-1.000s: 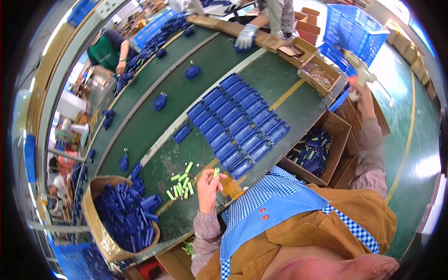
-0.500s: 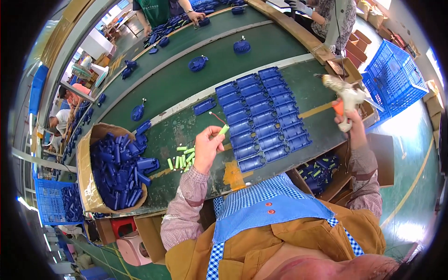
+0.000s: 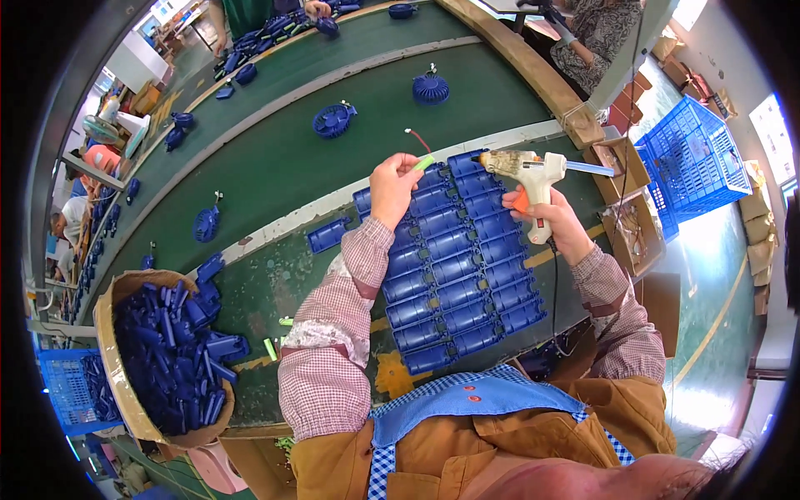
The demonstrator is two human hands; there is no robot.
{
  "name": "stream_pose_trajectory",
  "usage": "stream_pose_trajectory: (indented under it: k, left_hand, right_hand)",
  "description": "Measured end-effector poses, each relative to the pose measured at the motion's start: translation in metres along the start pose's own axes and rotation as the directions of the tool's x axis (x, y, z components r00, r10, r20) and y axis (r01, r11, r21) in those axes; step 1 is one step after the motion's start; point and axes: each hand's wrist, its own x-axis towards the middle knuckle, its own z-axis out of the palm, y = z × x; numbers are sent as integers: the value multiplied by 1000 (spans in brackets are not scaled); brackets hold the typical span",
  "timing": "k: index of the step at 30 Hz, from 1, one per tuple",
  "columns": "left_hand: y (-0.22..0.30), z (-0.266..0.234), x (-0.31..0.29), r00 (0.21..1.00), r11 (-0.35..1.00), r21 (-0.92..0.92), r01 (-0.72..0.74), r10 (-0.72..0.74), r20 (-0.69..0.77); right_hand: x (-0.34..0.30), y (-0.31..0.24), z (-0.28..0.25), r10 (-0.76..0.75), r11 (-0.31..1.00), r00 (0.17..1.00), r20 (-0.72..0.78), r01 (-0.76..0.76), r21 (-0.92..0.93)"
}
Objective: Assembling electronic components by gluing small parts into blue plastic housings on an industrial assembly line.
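Between the fingertips of my left hand [image 3: 393,192] is a small green battery [image 3: 425,162], its thin red wire ending in a white plug. That hand is over the far end of the rows of blue plastic shells [image 3: 442,261], which lie hollow side up, side by side. My right hand [image 3: 560,218] grips a white glue gun [image 3: 535,173] with an orange trigger and a glue stick out of its back. The gun's nozzle points left, over the far end of the right-hand row. One separate blue shell [image 3: 328,235] lies left of the rows. Loose green batteries [image 3: 271,349] lie beside my left sleeve, partly hidden.
At the left stands a carton [image 3: 104,325] heaped with blue parts. Beyond the bench, round blue fans [image 3: 333,120] sit on the green belt [image 3: 275,167]. A blue crate [image 3: 696,154] and small cartons [image 3: 631,229] are at right. A co-worker's hand [image 3: 317,10] shows across the belt.
My left hand has moved up and right with the battery, toward the far end of the shells. My right hand has brought the glue gun left, over them. The view has shifted.
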Motion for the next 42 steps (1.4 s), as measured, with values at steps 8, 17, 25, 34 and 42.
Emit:
stream_pose_trajectory:
  k: [8,17,25,34,42]
  left_hand:
    - [-19,29,32,998,986,161,-44,50,-35]
    - [-27,41,40,994,964,246,-101,107,-15]
    - [-26,53,42,992,946,299,-124,129,3]
    - [-32,74,44,948,846,450,-286,319,4]
    - [-36,87,46,933,781,539,-316,358,29]
  right_hand:
    - [28,8,3,72,985,997,-11,-73,-154]
    - [29,12,3,96,981,993,-69,-106,-163]
    - [36,17,2,104,978,992,-72,-115,-174]
    - [32,20,-11,75,983,988,-131,-96,-156]
    - [30,21,-13,79,987,983,-167,-101,-129]
